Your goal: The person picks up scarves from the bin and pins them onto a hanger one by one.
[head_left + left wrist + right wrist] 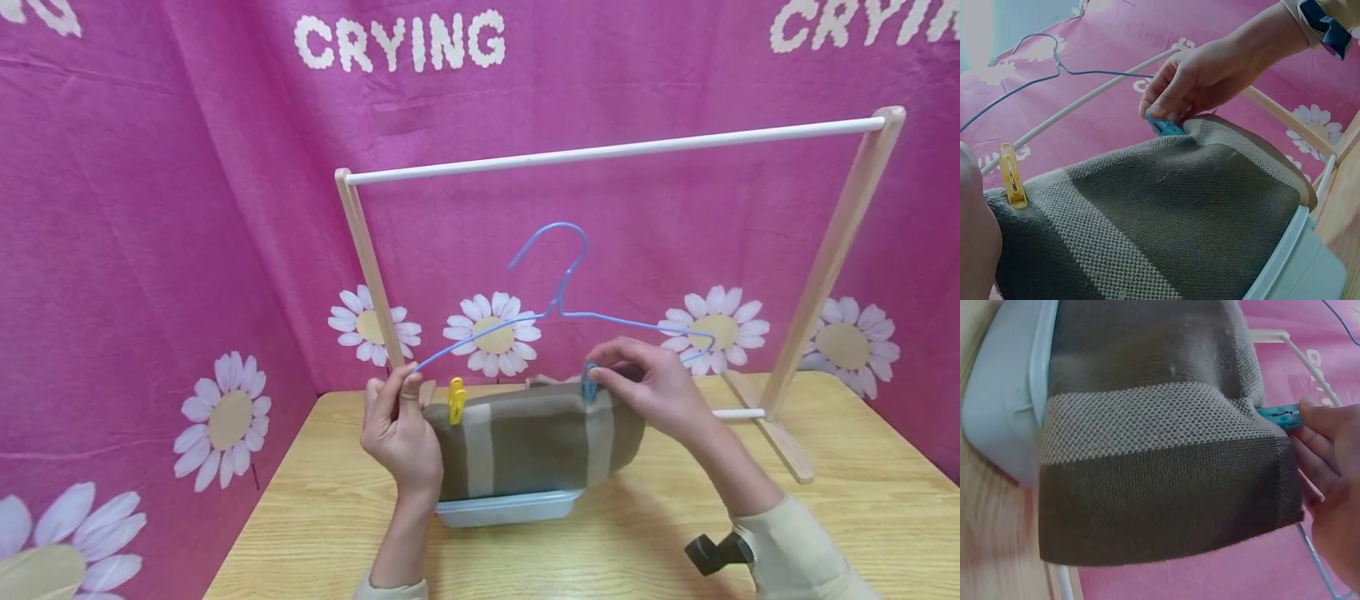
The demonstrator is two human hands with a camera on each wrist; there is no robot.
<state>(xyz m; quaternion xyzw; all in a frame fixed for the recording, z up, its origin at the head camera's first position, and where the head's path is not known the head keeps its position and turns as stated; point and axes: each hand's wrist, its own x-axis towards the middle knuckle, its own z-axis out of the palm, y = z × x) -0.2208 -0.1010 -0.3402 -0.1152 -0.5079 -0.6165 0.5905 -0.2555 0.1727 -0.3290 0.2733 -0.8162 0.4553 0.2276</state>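
Note:
A brown knitted cloth (pixel 536 450) with pale stripes hangs from a blue wire hanger (pixel 559 297); the hanger's lower bar is hidden by the cloth. At the hanger's left corner my left hand (pixel 405 437) grips the wire between thumb and fingers. Close beside that hand, a yellow clothespin (pixel 456 402) is clipped on the cloth's top edge. Farther right, my right hand (pixel 663 390) pinches a blue clothespin (pixel 1282 416) by its handle end. Its jaws are at the cloth's top edge, where the knit puckers in the right wrist view.
Behind the hanger stands a rack with a white top rod (pixel 615 152) and wooden uprights (pixel 843 242). A pale blue plastic container (pixel 510 512) sits on the wooden table (pixel 300 533), partly covered by the cloth. Pink fabric (pixel 247 108) with daisies hangs around the table.

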